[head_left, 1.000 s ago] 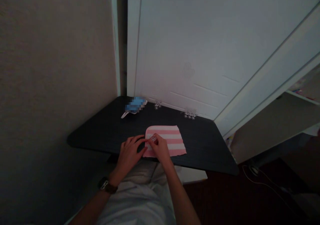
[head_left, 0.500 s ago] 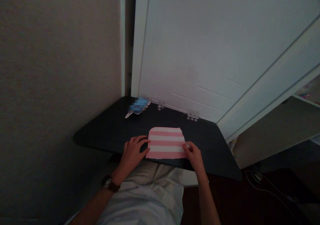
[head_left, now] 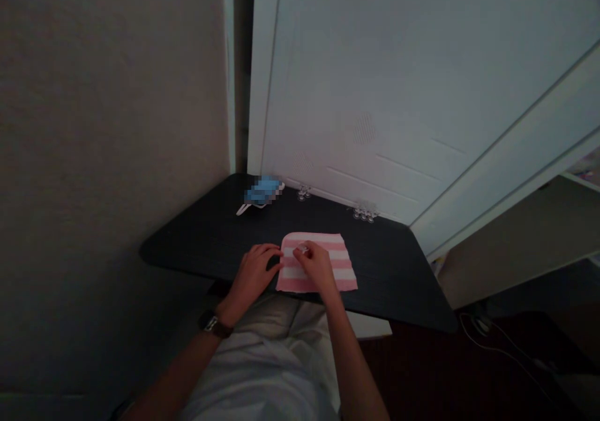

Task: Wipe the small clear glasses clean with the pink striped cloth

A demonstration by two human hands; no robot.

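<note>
A pink-and-white striped cloth lies flat near the front edge of the dark table. Over its left part, my right hand pinches a small clear round piece, partly hidden by the fingers; its exact kind is unclear. At the cloth's left edge rests my left hand, thumb and fingers apart, the tips touching the fabric. Similar small clear pieces stand in two groups at the back of the table, a smaller group and a larger group.
The dark table has rounded corners and backs onto a white panel. A blue pixelated item with a white strap lies at the back left. A plain wall borders the left side. White cables run along the floor at right.
My right hand has moved left from the cloth's right edge to over its left part, carrying the clear piece. My left hand stays at the left edge.
</note>
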